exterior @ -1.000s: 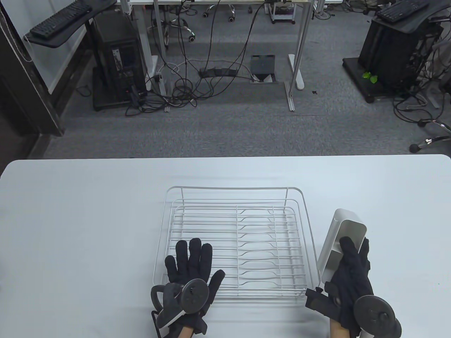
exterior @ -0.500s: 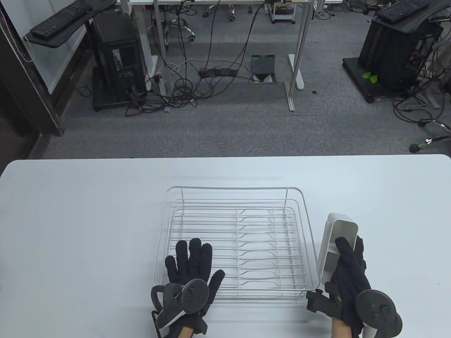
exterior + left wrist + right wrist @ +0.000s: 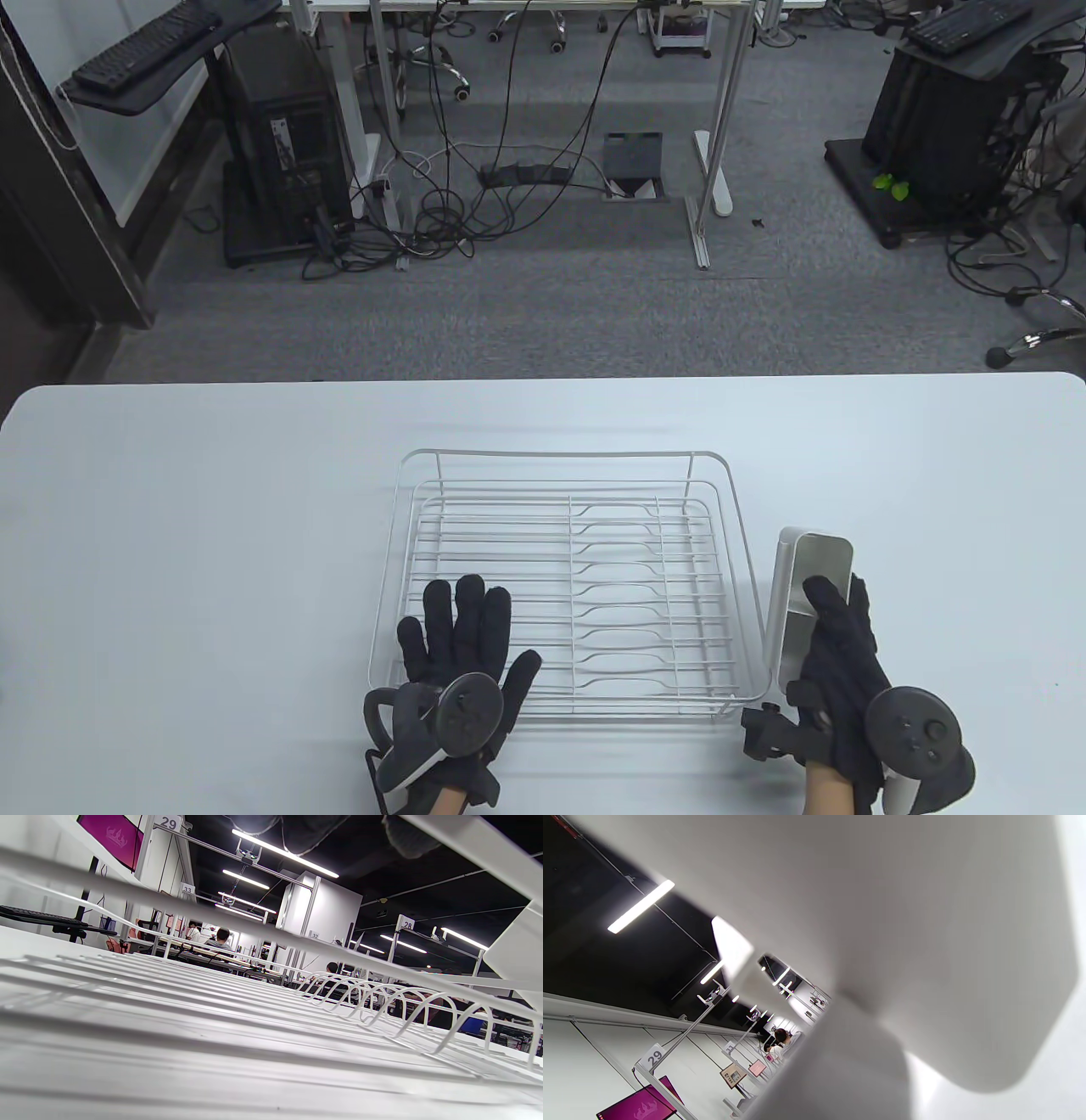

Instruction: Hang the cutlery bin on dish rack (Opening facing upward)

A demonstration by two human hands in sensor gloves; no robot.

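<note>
Two gloved hands enter from the bottom edge of the table view, each with one tracker strapped to its back. The left hand (image 3: 458, 658), lower centre-left, lies flat with fingers spread over the near left corner of the one dish rack (image 3: 567, 586); in the left wrist view its fingertips (image 3: 305, 830) hang at the top edge above the rack's wires (image 3: 237, 993). The right hand (image 3: 840, 671), lower right, holds the single cutlery bin (image 3: 806, 577), its fingers reaching over the bin's open top, which faces up toward the camera. The bin stands upright just beside the rack's right rim; whether it touches the rim I cannot tell. In the right wrist view the bin's pale wall (image 3: 882, 921) fills most of the frame, blurred. The rack sits in the lower middle of the one white table (image 3: 170, 509). Beyond the table's far edge, in the upper half, lie grey carpet, tangled cables, desk legs, two computer towers and two keyboards.
</note>
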